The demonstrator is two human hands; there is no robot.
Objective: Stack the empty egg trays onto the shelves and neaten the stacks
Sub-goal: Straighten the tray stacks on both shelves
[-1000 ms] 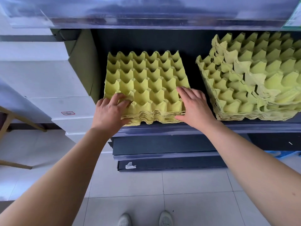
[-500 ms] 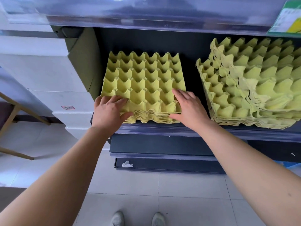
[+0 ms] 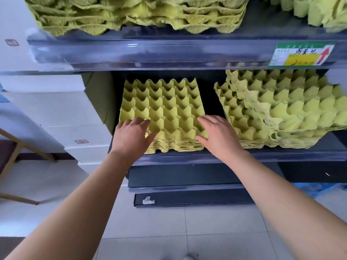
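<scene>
A low stack of yellow egg trays (image 3: 163, 107) lies on the middle shelf (image 3: 244, 156), square to its front edge. My left hand (image 3: 131, 136) rests on the stack's front left corner with fingers straight on top and the thumb at the front edge. My right hand (image 3: 216, 134) rests the same way on the front right corner. Right of it sits a taller, untidy stack of egg trays (image 3: 281, 109), its trays twisted out of line. More yellow trays (image 3: 135, 14) fill the shelf above.
A price label (image 3: 302, 54) hangs on the upper shelf's clear front rail. White boxes (image 3: 56, 109) stand left of the shelf unit, with a wooden chair frame (image 3: 16, 152) further left. Dark lower shelves (image 3: 187, 177) jut out below, over a tiled floor.
The view has tilted upward, bringing the upper shelf and its trays into sight. Both hands stay on the front corners of the left stack, which sits slightly further back.
</scene>
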